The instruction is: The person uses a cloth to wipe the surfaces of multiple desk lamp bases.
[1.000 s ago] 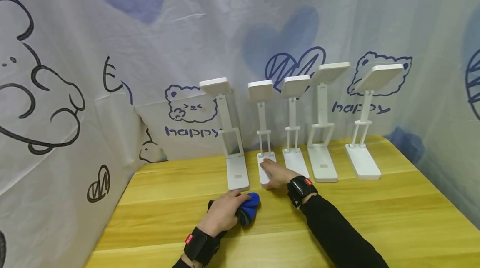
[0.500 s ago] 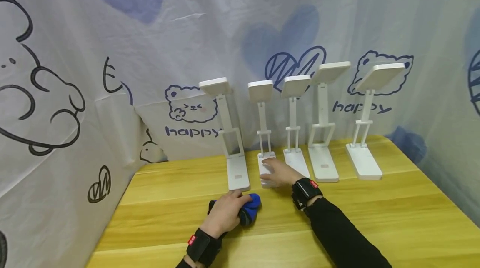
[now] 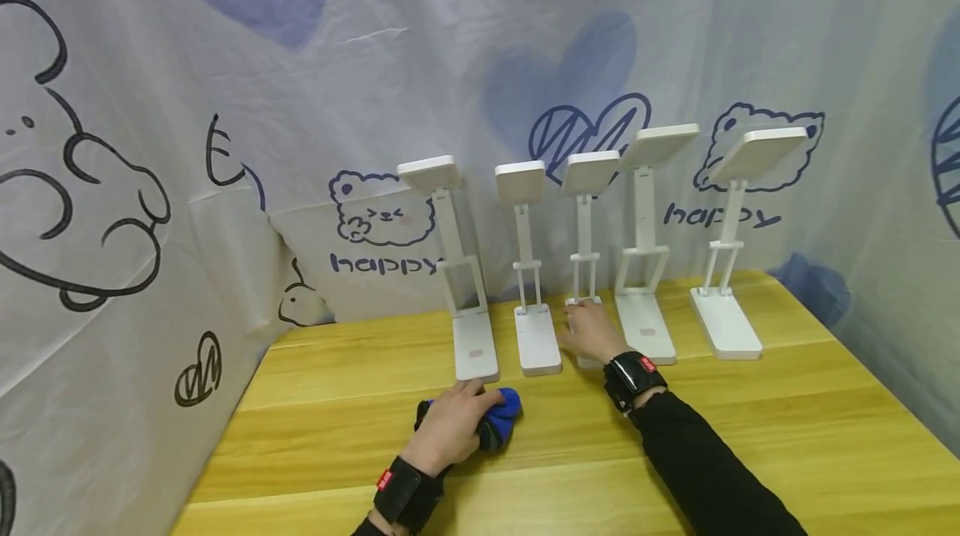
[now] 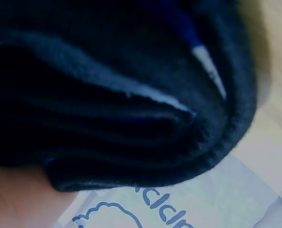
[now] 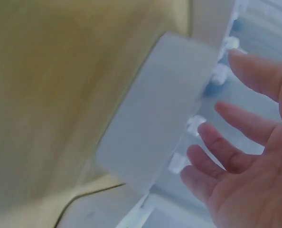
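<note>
My left hand (image 3: 448, 429) grips a folded dark cloth (image 3: 504, 407) with bright blue parts, low on the table in front of the leftmost lamp. Up close in the left wrist view, the cloth shows thick dark layers and a small blue-and-white strip. My right hand (image 3: 592, 334) is over the base of the middle white folding desk lamp (image 3: 585, 227), partly hiding it. Loosely bent, spread fingers (image 5: 226, 147) show in the right wrist view beside a white lamp base (image 5: 155, 109); whether they touch it I cannot tell.
Several white desk lamps stand in a row along the back of the wooden table (image 3: 315, 403). The leftmost lamp (image 3: 475, 348) and its neighbour lamp (image 3: 538, 344) are left of my right hand; two lamps are to its right. A printed curtain (image 3: 420, 86) hangs behind.
My right hand has moved right, from the second lamp's base to the middle lamp's base. The left hand and cloth have barely shifted; the lamps stand as before.
</note>
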The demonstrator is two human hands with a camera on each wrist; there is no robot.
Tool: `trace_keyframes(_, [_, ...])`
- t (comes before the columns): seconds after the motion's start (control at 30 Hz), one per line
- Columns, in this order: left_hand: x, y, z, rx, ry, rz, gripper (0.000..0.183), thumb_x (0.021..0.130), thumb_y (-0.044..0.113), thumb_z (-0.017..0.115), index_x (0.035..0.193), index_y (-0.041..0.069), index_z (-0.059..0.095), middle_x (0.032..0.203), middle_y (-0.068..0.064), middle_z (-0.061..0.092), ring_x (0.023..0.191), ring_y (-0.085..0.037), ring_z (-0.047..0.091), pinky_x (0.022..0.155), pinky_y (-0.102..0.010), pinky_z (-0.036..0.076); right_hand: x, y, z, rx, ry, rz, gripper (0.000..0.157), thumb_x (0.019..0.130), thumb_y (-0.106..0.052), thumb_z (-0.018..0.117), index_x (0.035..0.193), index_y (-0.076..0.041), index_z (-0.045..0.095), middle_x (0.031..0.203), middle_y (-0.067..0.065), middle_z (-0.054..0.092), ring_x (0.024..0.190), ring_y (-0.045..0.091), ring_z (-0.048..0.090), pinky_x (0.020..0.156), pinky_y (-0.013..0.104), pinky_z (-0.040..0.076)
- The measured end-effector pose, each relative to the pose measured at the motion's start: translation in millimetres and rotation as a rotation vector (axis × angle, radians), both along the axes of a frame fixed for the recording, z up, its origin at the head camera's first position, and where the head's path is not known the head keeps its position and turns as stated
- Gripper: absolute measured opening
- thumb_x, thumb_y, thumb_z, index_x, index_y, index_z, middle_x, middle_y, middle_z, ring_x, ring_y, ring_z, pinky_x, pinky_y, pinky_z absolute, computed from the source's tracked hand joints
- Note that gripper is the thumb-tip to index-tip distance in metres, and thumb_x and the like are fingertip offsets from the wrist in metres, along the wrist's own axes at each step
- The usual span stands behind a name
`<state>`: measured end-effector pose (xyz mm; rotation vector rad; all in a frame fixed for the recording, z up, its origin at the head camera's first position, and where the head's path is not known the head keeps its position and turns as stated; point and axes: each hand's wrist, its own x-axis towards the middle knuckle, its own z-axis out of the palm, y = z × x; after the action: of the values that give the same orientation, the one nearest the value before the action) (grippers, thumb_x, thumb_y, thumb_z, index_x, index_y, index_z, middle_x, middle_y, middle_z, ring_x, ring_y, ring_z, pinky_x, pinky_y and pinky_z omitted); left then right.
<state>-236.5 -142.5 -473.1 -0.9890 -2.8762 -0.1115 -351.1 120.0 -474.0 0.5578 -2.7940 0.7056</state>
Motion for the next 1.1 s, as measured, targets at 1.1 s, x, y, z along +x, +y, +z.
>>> trace_keyframes(1.1, [-0.2, -1, -0.8, -0.008, -0.011, 0.007, 0.058, 0.074, 0.000, 0.068, 0.127, 0.022, 0.057, 0.104, -0.004, 0.058, 0.097, -0.023, 0.054, 0.077, -0.043, 0.052, 22.2, 22, -4.1, 0.061, -0.007, 0.074, 0.035, 0.078, -0.017, 0.074, 0.103, 0.006, 0.068, 0.104, 0.021, 0.064, 0.099, 0.036, 0.055, 0.090, 0.050, 0.045])
